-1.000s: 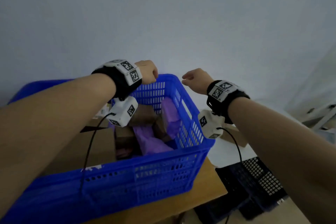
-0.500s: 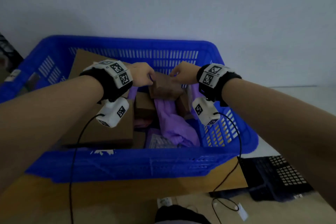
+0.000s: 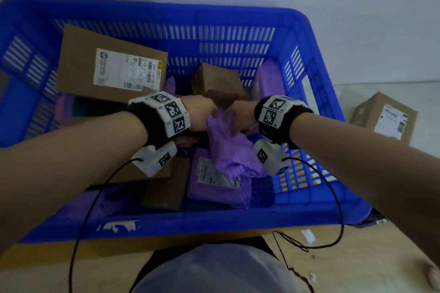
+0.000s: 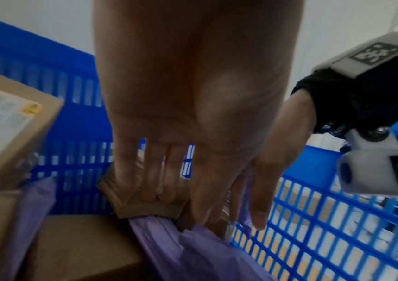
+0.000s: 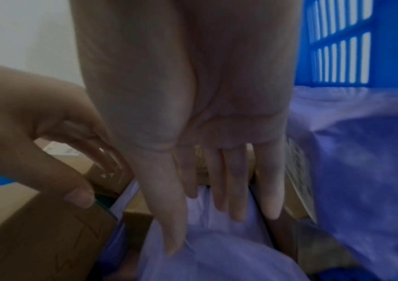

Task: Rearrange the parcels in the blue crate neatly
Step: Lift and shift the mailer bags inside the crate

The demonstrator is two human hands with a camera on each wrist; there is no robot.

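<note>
The blue crate (image 3: 214, 223) holds cardboard and purple parcels in disorder. A small brown box (image 3: 216, 81) lies tilted near the far wall. My left hand (image 3: 202, 112) reaches its near edge, and in the left wrist view its straight fingers (image 4: 154, 190) rest on that box (image 4: 145, 209). My right hand (image 3: 238, 114) is beside it, fingers extended down onto a crumpled purple bag (image 3: 228, 150). In the right wrist view the hand (image 5: 217, 199) touches the bag (image 5: 217, 256) without closing on it. A large labelled box (image 3: 109, 66) leans at the back left.
A flat purple parcel with a label (image 3: 214, 173) and a brown box (image 3: 164, 188) lie near the front wall. Another purple parcel (image 3: 271, 78) stands against the right wall. A labelled carton (image 3: 385, 116) sits outside the crate on the right. The crate stands on a wooden table (image 3: 357, 257).
Both hands came down from the crate's rim into the crate, met at the small brown box, and now sit lower, the right one on the purple bag.
</note>
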